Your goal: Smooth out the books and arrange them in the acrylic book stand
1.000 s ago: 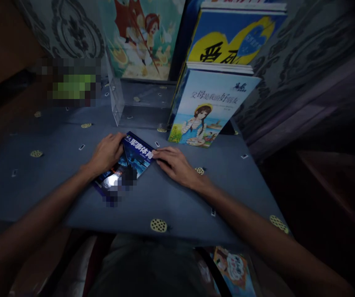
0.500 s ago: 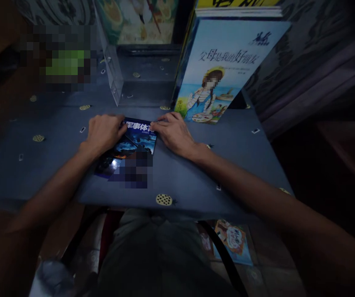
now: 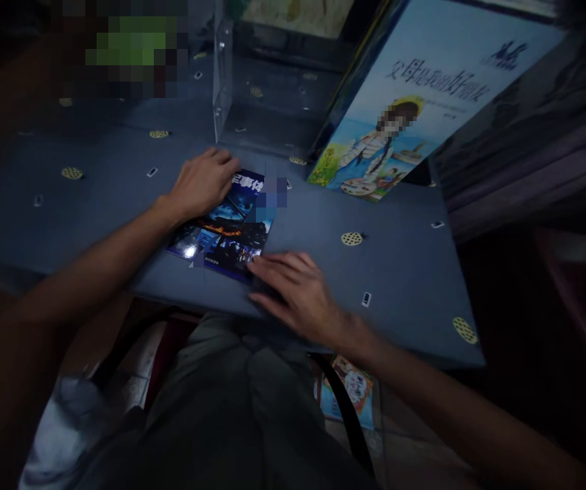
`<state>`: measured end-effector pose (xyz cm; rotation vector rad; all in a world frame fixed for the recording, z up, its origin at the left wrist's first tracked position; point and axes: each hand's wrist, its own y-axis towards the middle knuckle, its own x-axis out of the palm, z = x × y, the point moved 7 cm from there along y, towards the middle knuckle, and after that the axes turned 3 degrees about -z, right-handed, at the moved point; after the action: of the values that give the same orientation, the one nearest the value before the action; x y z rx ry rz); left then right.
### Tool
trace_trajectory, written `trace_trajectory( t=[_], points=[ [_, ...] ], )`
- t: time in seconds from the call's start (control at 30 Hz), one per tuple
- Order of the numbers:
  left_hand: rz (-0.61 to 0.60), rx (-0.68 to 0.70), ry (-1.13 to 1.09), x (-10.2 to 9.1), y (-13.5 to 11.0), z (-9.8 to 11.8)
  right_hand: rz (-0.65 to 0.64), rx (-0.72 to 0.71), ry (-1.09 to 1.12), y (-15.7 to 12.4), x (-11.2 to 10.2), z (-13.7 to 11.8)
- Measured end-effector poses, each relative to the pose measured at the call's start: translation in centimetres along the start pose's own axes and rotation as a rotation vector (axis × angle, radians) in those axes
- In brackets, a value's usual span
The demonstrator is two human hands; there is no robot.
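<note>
A thin dark-blue book [image 3: 239, 228] with white Chinese characters and military pictures on its glossy cover lies closed on the table. My left hand [image 3: 203, 182] is at its upper left corner, fingers bent around the edge and the thumb side over the cover. Beside the lower right corner is my right hand [image 3: 295, 292], open, its fingers stretched out and the fingertips touching the book's edge. A large light-blue book [image 3: 415, 102] with a painted figure on its cover stands upright behind, to the right, apart from both hands.
A clear plastic stand [image 3: 222, 82] rises at the back of the table, which has a blue pineapple-print cloth [image 3: 103, 218]. A blurred green item [image 3: 134, 44] is at the far left. Below the front edge, an orange and blue book [image 3: 351, 391] lies on the floor beside a black curved strip.
My right hand has moved from the book's upper right corner down to its lower right corner. My left hand stays at the upper left corner. The view has shifted and tilted.
</note>
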<state>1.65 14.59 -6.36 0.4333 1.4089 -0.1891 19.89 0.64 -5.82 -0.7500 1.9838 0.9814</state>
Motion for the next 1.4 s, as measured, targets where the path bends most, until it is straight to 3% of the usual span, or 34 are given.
trace_trajectory(
  t=[0.17,0.27,0.37,0.47,0.57,0.67,0.77,0.87,1.0,1.2,1.4],
  points=[
    [0.054,0.013,-0.059,0.1,-0.1,-0.9,0.014,-0.038,0.005,0.0,0.8,-1.2],
    [0.082,0.124,-0.153,0.3,0.7,-1.7,0.004,-0.084,-0.006,1.3,2.2,-1.8],
    [0.027,0.268,-0.252,0.2,2.0,-1.8,-0.048,-0.16,0.024,2.7,3.6,-3.5],
    [-0.069,0.265,-0.161,-0.6,2.7,-1.4,-0.143,-0.246,0.154,4.0,3.7,-4.7],
    [-0.075,0.09,0.014,-2.5,1.6,-1.3,-0.072,-0.188,0.213,6.2,1.4,-2.0],
    [-0.016,-0.128,0.02,-4.0,-1.4,-1.3,0.051,0.014,0.126,9.4,-1.0,4.3],
    [-0.056,-0.222,-0.039,-3.2,-4.8,-1.0,-0.018,0.067,0.039,12.9,-0.6,9.4],
    [-0.057,-0.228,-0.089,-1.8,-6.8,-0.9,-0.131,0.065,0.006,14.9,1.4,12.1],
    [-0.063,-0.145,-0.147,-0.8,-6.7,-0.9,-0.127,0.094,-0.035,14.0,2.7,13.0],
    [-0.167,0.046,-0.218,-0.5,-4.3,-0.6,-0.029,0.173,-0.107,10.1,1.2,13.5],
    [-0.105,0.087,-0.047,-0.9,-3.8,0.2,0.003,0.24,-0.095,7.8,0.2,13.3]
  ],
)
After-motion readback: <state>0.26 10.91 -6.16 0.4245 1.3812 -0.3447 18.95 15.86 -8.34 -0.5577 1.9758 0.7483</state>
